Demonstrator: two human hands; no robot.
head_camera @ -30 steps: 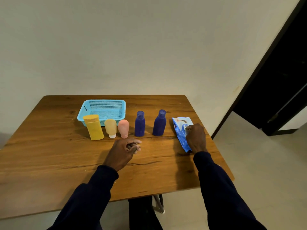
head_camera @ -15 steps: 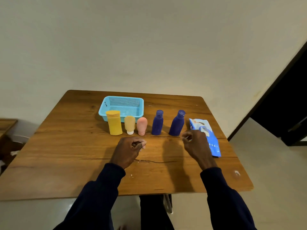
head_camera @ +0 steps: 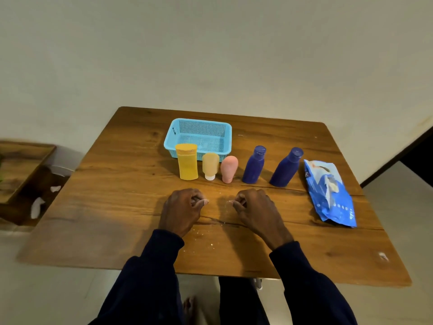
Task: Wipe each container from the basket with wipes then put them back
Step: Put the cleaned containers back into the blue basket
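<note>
My left hand (head_camera: 181, 211) and right hand (head_camera: 256, 211): fingers curled, empty; grabbing the wipes pack (head_camera: 329, 191) could topple the blue bottle (head_camera: 284, 168) beside it

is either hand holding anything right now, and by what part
Nothing is held. The left hand and right hand rest on the table with fingers curled and empty; the wipes pack lies apart to the right.

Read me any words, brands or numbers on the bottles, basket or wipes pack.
Wipes pack: dark logo patch and white print, too blurred to read.
Basket: small dark mark on its rim, too small to read.
Yellow bottle, tan tube, pink tube, both blue bottles: no lettering shows.
</note>
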